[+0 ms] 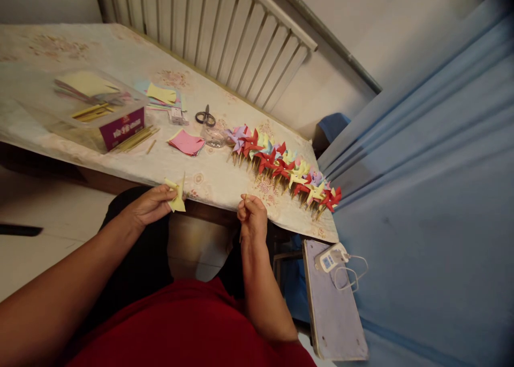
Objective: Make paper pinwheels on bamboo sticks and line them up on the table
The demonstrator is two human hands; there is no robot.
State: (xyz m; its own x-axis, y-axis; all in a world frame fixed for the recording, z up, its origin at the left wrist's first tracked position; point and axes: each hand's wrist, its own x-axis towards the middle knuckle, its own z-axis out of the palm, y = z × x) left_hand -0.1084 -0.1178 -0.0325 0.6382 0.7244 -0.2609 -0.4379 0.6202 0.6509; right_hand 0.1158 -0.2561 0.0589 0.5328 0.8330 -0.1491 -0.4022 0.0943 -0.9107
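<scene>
My left hand (155, 202) pinches a folded yellow paper pinwheel (176, 196) near the table's front edge. A thin, pointed piece stands up from the pinwheel; I cannot tell what it is. To the right, my right hand (252, 217) is closed on what looks like a thin wooden stick (241, 237). One end shows above the fingertips and the other below the palm, with the middle hidden by the fingers. Beyond both hands lie pink paper squares (187, 143) and a clear bag of small shiny pieces (216, 137).
Several finished pinwheels (284, 167) stand in rows at the table's right. A clear plastic box (122, 127) with paper and sticks sits left, beside loose sticks (138, 139). Black-handled scissors (205, 117) lie behind. A stool (337, 324) holds a white device (332, 258).
</scene>
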